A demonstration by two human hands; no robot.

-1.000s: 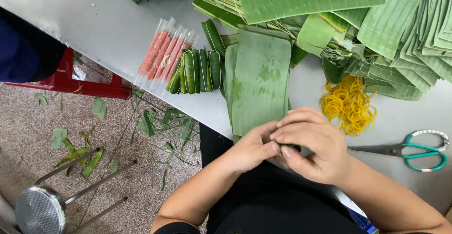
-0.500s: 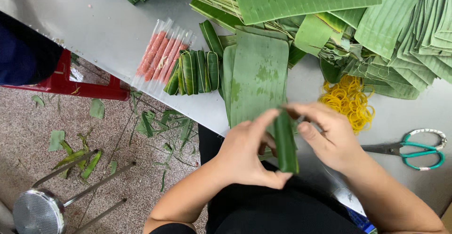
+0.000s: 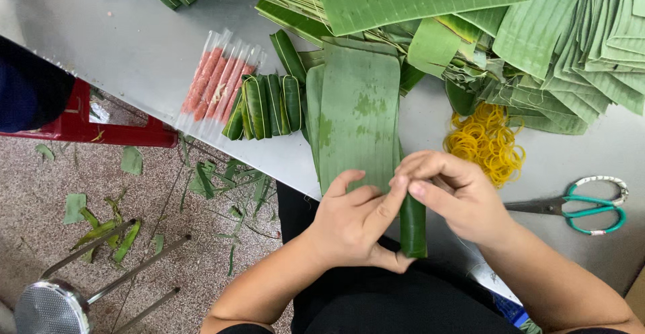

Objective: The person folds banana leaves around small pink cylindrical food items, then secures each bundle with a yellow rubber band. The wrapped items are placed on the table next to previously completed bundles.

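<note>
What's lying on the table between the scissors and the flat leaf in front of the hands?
A pile of yellow rubber bands lies between the scissors and the flat leaf, seen in the head view.

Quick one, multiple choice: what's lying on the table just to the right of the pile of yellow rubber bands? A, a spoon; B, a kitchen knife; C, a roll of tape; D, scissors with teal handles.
D: the scissors with teal handles lie on the grey table to the right of the yellow rubber bands, beyond the right hand working the rolled leaf.
</note>
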